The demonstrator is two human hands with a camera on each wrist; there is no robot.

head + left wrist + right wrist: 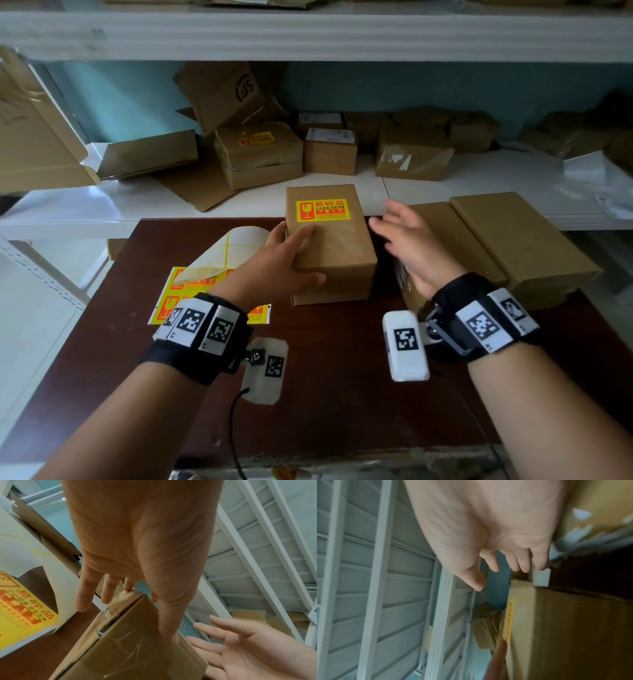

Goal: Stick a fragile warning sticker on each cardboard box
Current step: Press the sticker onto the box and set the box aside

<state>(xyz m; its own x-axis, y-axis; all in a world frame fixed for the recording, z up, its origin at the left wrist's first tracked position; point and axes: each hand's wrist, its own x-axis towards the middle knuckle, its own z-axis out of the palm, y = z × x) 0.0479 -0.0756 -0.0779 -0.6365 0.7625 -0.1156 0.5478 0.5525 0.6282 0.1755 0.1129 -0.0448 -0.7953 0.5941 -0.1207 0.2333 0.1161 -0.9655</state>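
The brown table [342,394] carries a stickered cardboard box [337,253] near its far edge. The left hand [277,265] grips the box's left side, thumb on its near face. The right hand [411,246], fingers spread and holding nothing, hovers just right of the box.

box [334,246]: matt cardboard | sticker [323,209]: glossy | table [329,394]: seemingly wood
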